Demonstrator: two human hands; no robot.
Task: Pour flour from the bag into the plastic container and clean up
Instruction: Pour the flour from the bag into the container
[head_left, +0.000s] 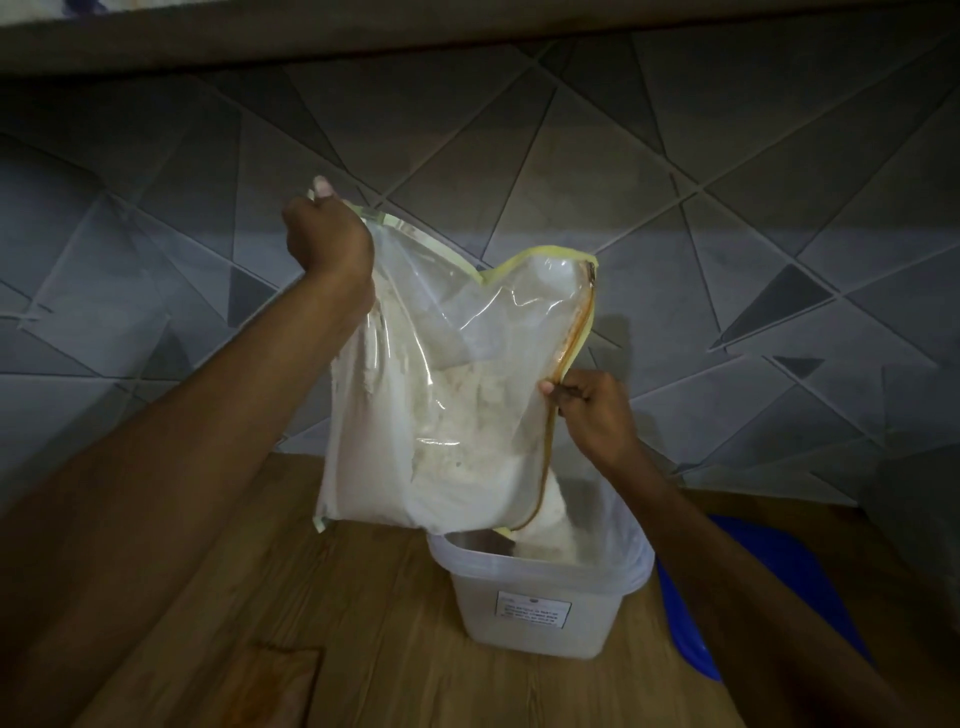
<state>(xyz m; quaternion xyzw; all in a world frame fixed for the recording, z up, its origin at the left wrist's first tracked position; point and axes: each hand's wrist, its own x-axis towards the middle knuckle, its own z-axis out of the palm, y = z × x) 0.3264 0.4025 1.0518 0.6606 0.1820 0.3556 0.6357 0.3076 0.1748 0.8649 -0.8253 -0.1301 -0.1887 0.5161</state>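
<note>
Flour (457, 415) is what I am moving, and most of it sits heaped in the lower part of the clear bag (431, 364), with some sliding out at the low corner into the plastic container (540, 592) that stands on the wooden counter (322, 623). I hold the bag tilted above the container so its zip-edged mouth (563, 374) runs down the right side and ends just inside the rim; that way gravity feeds the flour towards one narrow exit instead of across the whole opening. My left hand (327, 239) is up high, its fingers closed tight round the far top corner of the bag, which lifts the closed end and sets the slope. My right hand (592, 410) is lower, its fingers pinching the zip edge partway down, which I judge keeps the mouth parted and aimed at the container. How much flour already lies in the container I cannot tell, since its walls are cloudy and the bag covers part of the opening. A blue lid (727, 597) lies flat on the counter just to the right of the container, out of the pour path yet near for closing later. The pour looks well short of done, and a sudden slump of the heap could spill over the rim, so a gentle slope seems wise.
</note>
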